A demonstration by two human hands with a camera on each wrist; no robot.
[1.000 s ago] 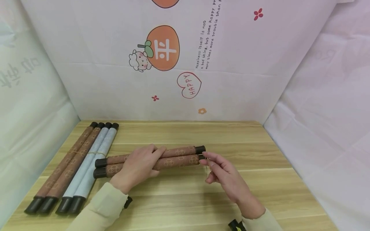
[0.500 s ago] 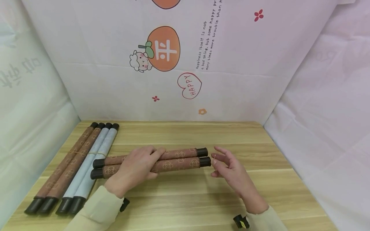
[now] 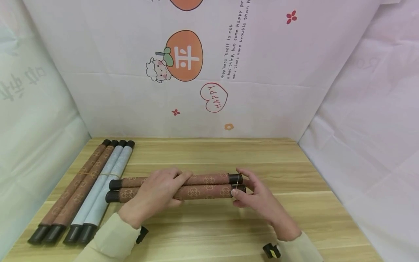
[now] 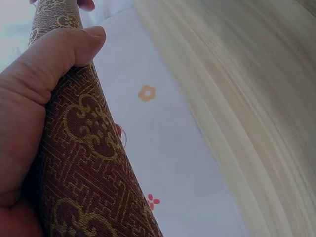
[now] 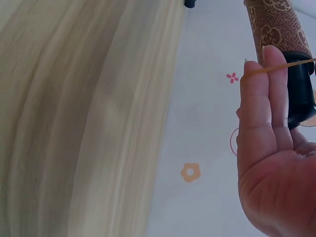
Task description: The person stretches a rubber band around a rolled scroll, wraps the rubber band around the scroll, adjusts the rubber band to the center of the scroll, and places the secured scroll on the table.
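Note:
Two brown scrolls with gold flower patterns and black end caps lie side by side, a far scroll [image 3: 211,179] and a near scroll [image 3: 206,191]. My left hand [image 3: 160,191] grips both around their left half, its thumb across the patterned cloth in the left wrist view. My right hand [image 3: 262,200] is at their right ends, thumb and fingers spread around the black caps. A thin rubber band [image 3: 237,182] is stretched between its thumb and fingertips, across the caps. In the right wrist view the tan band [image 5: 286,65] loops over the fingertips beside a black cap [image 5: 298,91].
At left on the wooden table [image 3: 278,156] lies a row of two brown scrolls [image 3: 78,187] and two pale blue scrolls [image 3: 104,182], with a band around their middle. A white printed cloth [image 3: 262,102] stands behind the table, with white cloth on both sides.
The right hand drew back off the scroll ends, then came in over them with the band stretched across. The scrolls' right ends have shifted rightward and nearer; the left hand keeps its grip.

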